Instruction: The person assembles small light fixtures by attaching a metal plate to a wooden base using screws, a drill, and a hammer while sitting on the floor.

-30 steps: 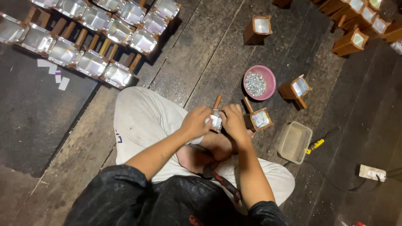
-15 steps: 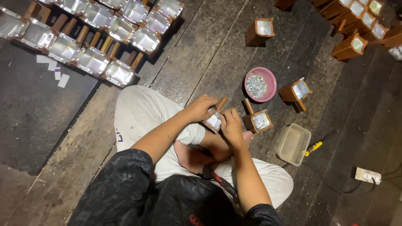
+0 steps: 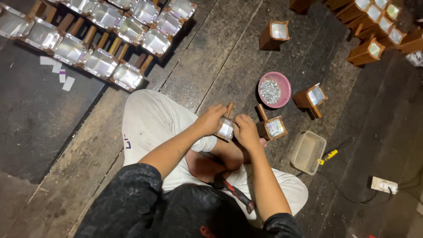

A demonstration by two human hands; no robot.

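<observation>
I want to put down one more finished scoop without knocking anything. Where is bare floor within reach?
Bare boards lie between the left knee and the rows of metal-lined scoops, and ahead between those rows and the lone scoop. It is crowded to the right: pink bowl, two scoops, plastic tub.

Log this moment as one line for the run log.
left hand: grips wooden scoop | right hand: on same scoop, at metal lining | nearby: pink bowl of small metal bits, hammer on lap
</observation>
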